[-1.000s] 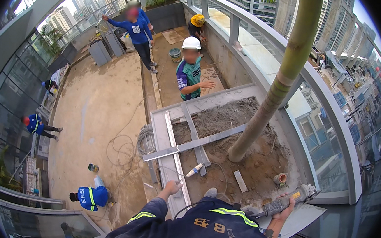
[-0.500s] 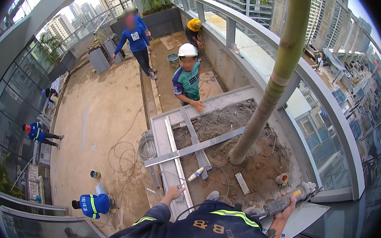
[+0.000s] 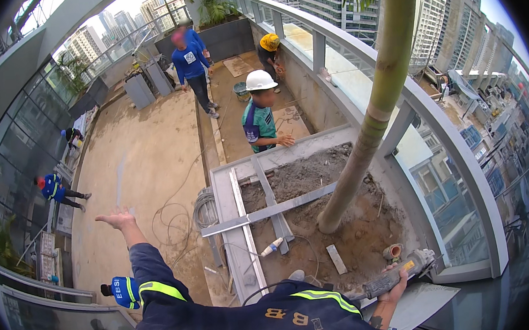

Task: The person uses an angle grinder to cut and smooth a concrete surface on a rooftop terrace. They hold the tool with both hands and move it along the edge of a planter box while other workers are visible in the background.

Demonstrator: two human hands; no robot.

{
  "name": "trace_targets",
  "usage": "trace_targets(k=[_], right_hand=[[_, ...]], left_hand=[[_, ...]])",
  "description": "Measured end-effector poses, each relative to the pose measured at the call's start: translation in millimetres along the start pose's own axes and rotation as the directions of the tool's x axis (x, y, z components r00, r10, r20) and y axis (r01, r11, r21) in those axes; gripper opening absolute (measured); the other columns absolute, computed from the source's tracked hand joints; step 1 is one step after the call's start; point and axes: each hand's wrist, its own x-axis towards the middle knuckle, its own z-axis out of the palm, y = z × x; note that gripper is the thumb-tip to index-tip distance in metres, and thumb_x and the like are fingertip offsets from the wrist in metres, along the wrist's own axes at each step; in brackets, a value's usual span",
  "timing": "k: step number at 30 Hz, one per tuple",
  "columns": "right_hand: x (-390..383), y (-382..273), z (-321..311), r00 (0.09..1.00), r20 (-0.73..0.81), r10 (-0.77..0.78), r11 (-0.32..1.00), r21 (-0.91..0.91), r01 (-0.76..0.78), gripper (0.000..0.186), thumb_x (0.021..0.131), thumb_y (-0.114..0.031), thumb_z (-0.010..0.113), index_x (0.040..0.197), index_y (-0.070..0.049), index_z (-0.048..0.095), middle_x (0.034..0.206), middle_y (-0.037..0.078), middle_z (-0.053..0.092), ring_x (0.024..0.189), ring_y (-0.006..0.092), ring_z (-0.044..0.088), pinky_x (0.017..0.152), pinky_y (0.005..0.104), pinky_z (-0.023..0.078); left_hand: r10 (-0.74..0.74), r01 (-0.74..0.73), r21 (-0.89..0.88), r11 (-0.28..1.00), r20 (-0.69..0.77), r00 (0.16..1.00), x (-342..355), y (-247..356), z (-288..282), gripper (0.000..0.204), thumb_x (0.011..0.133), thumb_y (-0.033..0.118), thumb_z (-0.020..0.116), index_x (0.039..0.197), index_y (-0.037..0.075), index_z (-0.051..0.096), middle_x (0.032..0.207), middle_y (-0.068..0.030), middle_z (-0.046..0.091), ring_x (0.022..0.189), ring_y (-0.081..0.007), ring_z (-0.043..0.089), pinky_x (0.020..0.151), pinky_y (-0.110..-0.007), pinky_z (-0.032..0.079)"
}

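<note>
My left hand (image 3: pixel 117 220) is stretched out to the left over the floor, palm up with fingers apart and nothing in it. My right hand (image 3: pixel 394 290) is wrapped round the body of a grey angle grinder (image 3: pixel 419 261) at the lower right. The grinder is held by the corner of the planter, close to the glass railing. A blue and white plug connector (image 3: pixel 272 246) lies on the planter's soil side, with a thin cable running from it.
A raised planter (image 3: pixel 221 187) holds soil, a palm trunk (image 3: pixel 363 147) and crossed metal bars (image 3: pixel 268 210). A person in a white helmet (image 3: pixel 263 111) stands at its far edge. Coiled cable (image 3: pixel 204 209) lies on the floor. Several other people are around the terrace.
My left hand has swung from above the planter's near ledge out to the left and opened. My right hand still holds the grinder. The helmeted person has turned to the side.
</note>
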Motion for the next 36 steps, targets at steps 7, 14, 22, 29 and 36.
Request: trace_targets(k=[7,14,22,29,36], right_hand=[[0.5,-3.9,-1.0,1.000,-0.010,-0.017,1.000,0.007,0.017,0.040,0.096,-0.028,0.069,0.122,-0.001,0.057,0.109,0.009,0.065,0.096,0.0215,0.067,0.086,0.0367,0.059],[0.5,16.6,27.3,0.999,0.046,0.001,1.000,0.009,-0.001,0.040,0.096,-0.029,0.069,0.122,-0.001,0.057,0.110,0.009,0.065,0.097,0.0209,0.067,0.085,0.0374,0.059],[0.7,10.6,23.3,0.992,-0.109,-0.058,0.998,-0.020,0.056,0.035,0.088,-0.022,0.075,0.114,-0.001,0.064,0.095,0.013,0.070,0.081,0.0262,0.073,0.074,0.0422,0.065],[0.7,-5.7,-5.2,0.982,-0.172,-0.075,0.992,-0.113,0.056,0.033,0.090,-0.021,0.075,0.114,0.001,0.066,0.101,0.012,0.073,0.086,0.0227,0.073,0.079,0.0394,0.063],[6.2,25.4,-79.9,0.958,-0.286,-0.001,1.000,-0.002,0.000,0.040,0.089,-0.018,0.076,0.123,0.000,0.063,0.103,0.012,0.071,0.091,0.0211,0.071,0.084,0.0398,0.061]], left_hand=[[0.448,-0.390,-0.310,0.867,0.142,0.882,7.1,241.1,175.8,0.110,0.092,0.092,0.025,0.170,0.019,0.001,0.176,-0.0128,0.013,0.158,-0.0434,0.025,0.123,-0.067,0.028],[0.678,-0.646,-0.339,0.684,0.622,0.392,-92.3,329.3,328.2,0.098,0.101,0.074,0.036,0.168,0.009,0.005,0.168,-0.0217,0.028,0.147,-0.0439,0.044,0.120,-0.062,0.039],[-0.203,-0.551,0.131,0.824,0.977,-0.070,-265.1,-4.5,358.5,0.080,0.093,0.060,0.075,0.149,0.005,0.058,0.133,-0.0069,0.066,0.111,-0.0152,0.064,0.087,-0.031,0.053],[0.001,-0.329,-0.145,0.933,0.916,-0.402,-606.1,-220.2,284.6,0.121,0.082,0.037,0.091,0.167,0.001,0.013,0.161,-0.0259,0.039,0.145,-0.0374,0.046,0.118,-0.047,0.041],[0.198,-0.647,-0.035,0.762,0.963,0.181,-692.3,-304.8,225.9,0.082,0.083,0.028,0.093,0.140,-0.011,0.049,0.131,-0.0209,0.066,0.117,-0.0310,0.067,0.106,-0.042,0.054]])
